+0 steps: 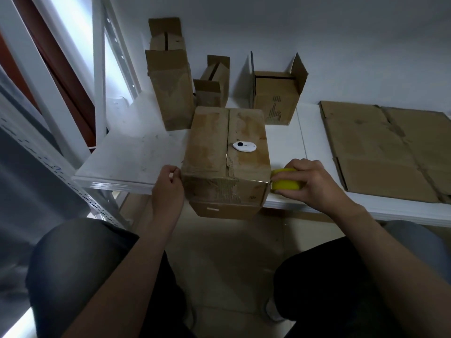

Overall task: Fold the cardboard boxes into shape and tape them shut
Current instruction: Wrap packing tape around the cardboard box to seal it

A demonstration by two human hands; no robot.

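A closed brown cardboard box [224, 162] sits on the white table [136, 152], overhanging its front edge. Its top flaps meet in a centre seam. A small white cutter [244, 146] with a black mark lies on top. My left hand [168, 184] is at the box's near left corner, its fingers curled and pinching at the edge. My right hand [310, 181] grips a yellow tape roll [286, 182] against the box's near right corner. A thin strip of tape seems to run along the front top edge between the two hands.
Three opened boxes stand at the back: a tall one [169, 93], a small one [212, 86] and a wider one [275, 96]. A flattened cardboard sheet [385, 150] lies on the right. A white metal rack [97, 69] rises at the left. My knees are below the table.
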